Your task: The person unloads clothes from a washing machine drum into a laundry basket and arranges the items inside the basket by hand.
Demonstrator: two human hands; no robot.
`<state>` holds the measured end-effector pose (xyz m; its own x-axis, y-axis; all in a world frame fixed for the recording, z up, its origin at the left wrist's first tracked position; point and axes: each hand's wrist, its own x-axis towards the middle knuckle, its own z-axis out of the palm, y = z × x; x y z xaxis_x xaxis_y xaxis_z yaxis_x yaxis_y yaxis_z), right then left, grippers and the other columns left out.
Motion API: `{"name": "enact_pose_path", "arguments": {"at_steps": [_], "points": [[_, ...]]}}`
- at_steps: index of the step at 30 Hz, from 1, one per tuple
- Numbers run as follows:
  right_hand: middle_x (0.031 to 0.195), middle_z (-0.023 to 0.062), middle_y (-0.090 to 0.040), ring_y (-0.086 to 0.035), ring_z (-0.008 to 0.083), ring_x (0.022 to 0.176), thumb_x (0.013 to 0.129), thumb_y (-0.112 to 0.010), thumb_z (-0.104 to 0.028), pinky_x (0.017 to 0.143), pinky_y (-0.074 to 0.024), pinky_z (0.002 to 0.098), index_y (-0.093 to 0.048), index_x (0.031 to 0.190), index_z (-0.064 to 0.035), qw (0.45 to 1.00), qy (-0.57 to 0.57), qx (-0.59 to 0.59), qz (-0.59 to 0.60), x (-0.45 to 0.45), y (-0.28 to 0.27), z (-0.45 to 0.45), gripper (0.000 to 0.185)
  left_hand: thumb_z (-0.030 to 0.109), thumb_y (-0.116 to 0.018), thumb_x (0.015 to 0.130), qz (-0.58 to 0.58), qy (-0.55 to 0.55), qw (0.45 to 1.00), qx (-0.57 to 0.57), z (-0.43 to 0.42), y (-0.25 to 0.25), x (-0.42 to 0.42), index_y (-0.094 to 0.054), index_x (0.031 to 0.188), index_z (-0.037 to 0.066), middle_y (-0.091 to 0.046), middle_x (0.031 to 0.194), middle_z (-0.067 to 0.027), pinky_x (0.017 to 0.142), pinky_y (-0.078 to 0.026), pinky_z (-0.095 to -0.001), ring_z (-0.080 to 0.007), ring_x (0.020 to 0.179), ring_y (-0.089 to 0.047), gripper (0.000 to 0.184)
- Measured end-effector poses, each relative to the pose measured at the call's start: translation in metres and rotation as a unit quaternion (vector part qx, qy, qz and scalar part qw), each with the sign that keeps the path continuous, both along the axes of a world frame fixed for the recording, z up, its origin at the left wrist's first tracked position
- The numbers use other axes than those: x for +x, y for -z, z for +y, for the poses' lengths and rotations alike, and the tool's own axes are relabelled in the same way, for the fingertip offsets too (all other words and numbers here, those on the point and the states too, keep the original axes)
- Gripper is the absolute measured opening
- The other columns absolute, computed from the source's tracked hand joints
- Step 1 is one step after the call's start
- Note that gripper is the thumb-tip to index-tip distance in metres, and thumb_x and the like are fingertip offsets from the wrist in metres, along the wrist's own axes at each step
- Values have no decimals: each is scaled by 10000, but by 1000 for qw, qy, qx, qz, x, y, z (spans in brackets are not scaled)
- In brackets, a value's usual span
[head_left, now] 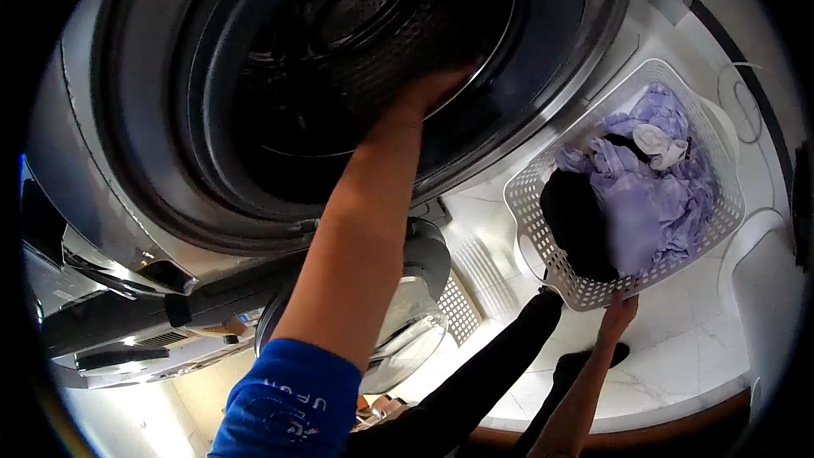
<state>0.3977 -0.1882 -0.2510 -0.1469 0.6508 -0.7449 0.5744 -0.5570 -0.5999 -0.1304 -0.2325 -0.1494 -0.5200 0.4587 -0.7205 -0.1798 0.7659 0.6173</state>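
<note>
My left hand (445, 85) reaches into the dark drum (356, 76) of a front-loading machine, and its fingers are lost in shadow. A blue sleeve (288, 403) covers the upper part of that arm. At the lower right, my right hand (621, 315) grips the rim of a white perforated laundry basket (729, 178). Inside the basket lie crumpled lilac cloth (632, 229), black cloth (577, 225) and a small white cloth (661, 146).
The machine's open round door (407, 322) hangs below the drum opening. Near it is part of another white perforated basket (459, 312). My black-clothed legs (483, 356) stretch over the pale tiled floor (678, 348). A thin cable (721, 89) lies at the right.
</note>
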Motion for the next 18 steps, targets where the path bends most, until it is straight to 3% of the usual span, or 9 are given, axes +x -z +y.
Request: {"name": "enact_pose_path", "arguments": {"at_steps": [3, 6, 8, 10, 11, 13, 16, 18], "points": [[1003, 155, -585, -528, 211, 853, 835, -514, -131, 778, -416, 311, -497, 1155, 46, 1000, -10, 15, 19, 3, 4, -1, 366, 471, -590, 799, -132, -122, 974, 135, 58, -1, 29, -416, 1309, 64, -394, 1358, -127, 1045, -252, -323, -249, 1249, -359, 675], [996, 143, -584, -523, 201, 845, 831, -511, -125, 781, -415, 303, -500, 1148, 48, 996, 12, 61, 59, 12, 22, -13, 361, 474, -579, 808, -57, -76, 975, 199, 77, 4, 32, -410, 1315, 70, -388, 1361, -137, 1057, -233, -323, -247, 1265, -339, 670], [995, 139, -582, -518, 199, 849, 829, -509, -123, 787, -412, 304, -498, 1146, 51, 995, 26, 55, 76, 16, 27, -14, 362, 387, -533, 857, 139, 94, 980, 108, 54, 20, 0, -423, 1304, 68, -431, 1327, -105, 1030, -278, -333, -249, 1203, -399, 560], [997, 138, -579, -513, 201, 858, 826, -508, -123, 799, -408, 311, -494, 1149, 54, 996, 37, 14, 84, 17, 27, -14, 369, 345, -519, 875, 331, 240, 912, -23, 22, 27, -29, -423, 1302, 67, -443, 1316, -91, 1019, -297, -343, -251, 1178, -423, 519], [1000, 138, -576, -510, 202, 862, 826, -509, -124, 801, -406, 311, -494, 1145, 55, 997, 35, -3, 67, 14, 22, -13, 366, 347, -528, 869, 386, 260, 879, -109, 10, 20, -36, -417, 1306, 66, -434, 1323, -92, 1021, -295, -347, -252, 1184, -417, 532], [1007, 138, -571, -503, 203, 869, 825, -510, -124, 804, -402, 310, -495, 1136, 56, 999, 27, -36, 30, 8, 10, -6, 360, 352, -546, 856, 421, 270, 835, -229, -15, 12, -47, -404, 1314, 66, -417, 1337, -95, 1025, -290, -355, -254, 1196, -405, 558], [995, 134, -570, -500, 200, 851, 825, -512, -122, 793, -403, 304, -501, 1113, 56, 999, 22, -10, 35, 13, 21, -10, 339, 358, -573, 837, 387, 227, 855, -260, -25, 9, -45, -386, 1325, 66, -390, 1358, -100, 1031, -282, -368, -258, 1214, -388, 599], [896, 84, -556, -490, 153, 741, 802, -525, -127, 620, -415, 275, -512, 1086, 39, 997, 26, 57, 45, 10, 27, -16, 328, 362, -591, 825, 353, 179, 887, -239, -24, 12, -39, -374, 1333, 65, -372, 1372, -104, 1035, -277, -376, -260, 1226, -376, 628]]}}
